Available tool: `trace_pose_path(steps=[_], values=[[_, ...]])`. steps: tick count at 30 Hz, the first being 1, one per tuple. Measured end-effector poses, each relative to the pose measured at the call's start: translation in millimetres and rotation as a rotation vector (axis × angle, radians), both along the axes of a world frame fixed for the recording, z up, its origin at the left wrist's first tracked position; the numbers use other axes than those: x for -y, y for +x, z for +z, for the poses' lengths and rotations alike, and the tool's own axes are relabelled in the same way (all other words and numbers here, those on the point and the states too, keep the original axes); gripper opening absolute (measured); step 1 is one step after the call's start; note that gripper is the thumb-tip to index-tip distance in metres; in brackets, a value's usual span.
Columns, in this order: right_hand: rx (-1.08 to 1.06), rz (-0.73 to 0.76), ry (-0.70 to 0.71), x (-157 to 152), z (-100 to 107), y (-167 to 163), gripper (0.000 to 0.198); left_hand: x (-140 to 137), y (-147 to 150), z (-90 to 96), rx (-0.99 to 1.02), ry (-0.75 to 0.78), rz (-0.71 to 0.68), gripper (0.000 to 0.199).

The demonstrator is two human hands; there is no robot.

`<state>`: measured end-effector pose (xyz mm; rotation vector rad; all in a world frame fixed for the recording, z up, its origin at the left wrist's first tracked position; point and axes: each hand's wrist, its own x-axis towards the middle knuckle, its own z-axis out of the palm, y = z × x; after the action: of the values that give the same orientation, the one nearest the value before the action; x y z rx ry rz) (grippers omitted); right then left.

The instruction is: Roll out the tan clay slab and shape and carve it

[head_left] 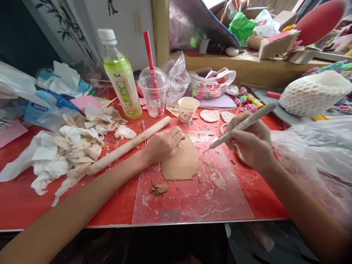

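Observation:
A flat slab of brown clay (pixel 180 161) with an uneven edge lies on a clear sheet (pixel 192 205) over the red table. My left hand (pixel 167 143) rests at the slab's upper left edge, fingers curled together; whatever is between the fingertips is hidden. Held like a pen in my right hand (pixel 251 141) is a clay-smeared needle tool (pixel 239 126). Its thin tip points down just right of the slab, apart from it. A crumbly clay lump (pixel 159 187) sits below the slab, with scraps scattered around.
A rolling pin (pixel 132 145) lies slantwise beyond my left forearm, beside crumpled tissues (pixel 79 143). Behind stand a drink bottle (pixel 121 80), a lidded plastic cup (pixel 154 91) with a red straw, and a paper cup (pixel 188 110). Clay discs (pixel 209 116) lie farther right, plastic wrap (pixel 310 154) by my right arm.

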<state>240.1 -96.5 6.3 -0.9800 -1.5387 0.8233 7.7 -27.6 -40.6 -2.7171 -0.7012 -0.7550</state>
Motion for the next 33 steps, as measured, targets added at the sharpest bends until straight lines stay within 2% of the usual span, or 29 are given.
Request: trace_pose_path(steps=[3, 6, 10, 16, 33], values=[[0.005, 0.265, -0.308, 3, -18, 1, 0.007, 0, 0, 0.4, -0.009, -0.004, -0.011, 0.014], [0.029, 0.304, -0.482, 2, -26, 0, 0.013, 0, 1, 0.6, -0.004, 0.004, -0.024, 0.015], [0.105, 0.286, -0.613, 4, -24, -8, 0.017, 0, 1, 0.8, -0.006, 0.007, -0.019, 0.016], [0.112, 0.252, -0.651, 8, -24, -14, 0.022, 0, 1, 1.1, -0.01, 0.003, -0.022, 0.015], [0.168, 0.201, -0.599, 9, -25, -13, 0.017, 1, 2, 2.8, -0.049, -0.004, -0.001, 0.015]])
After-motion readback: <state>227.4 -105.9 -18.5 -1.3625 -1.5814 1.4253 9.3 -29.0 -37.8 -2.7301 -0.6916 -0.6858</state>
